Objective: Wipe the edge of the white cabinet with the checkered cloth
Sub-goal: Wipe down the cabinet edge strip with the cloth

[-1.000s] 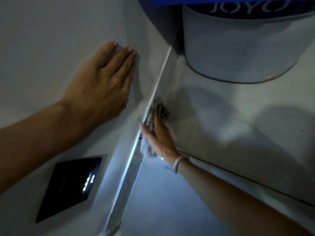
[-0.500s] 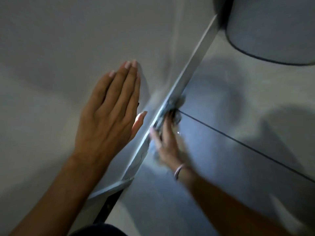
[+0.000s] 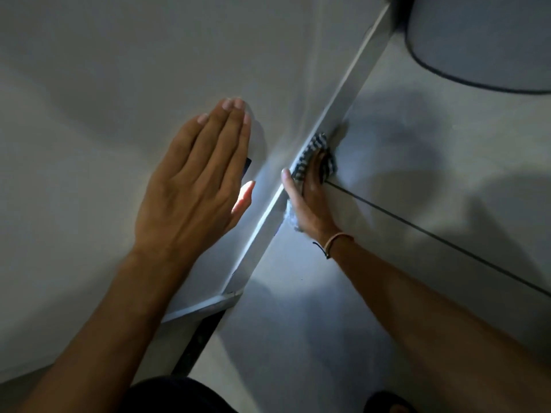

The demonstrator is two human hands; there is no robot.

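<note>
Right hand (image 3: 308,201) presses the bunched checkered cloth (image 3: 313,155) against the white cabinet's edge (image 3: 337,108), fingers apparently wrapped around it, though dimness obscures them. Left hand (image 3: 193,186) lies flat and empty on the cabinet face beside it.

The checkered cloth (image 3: 310,158) is mostly hidden under the right hand (image 3: 310,201). At 1 o'clock, a round grey container (image 3: 483,40) is cut by the frame edge. The left hand (image 3: 193,186) covers a dark object (image 3: 247,166), leaving one corner.
</note>
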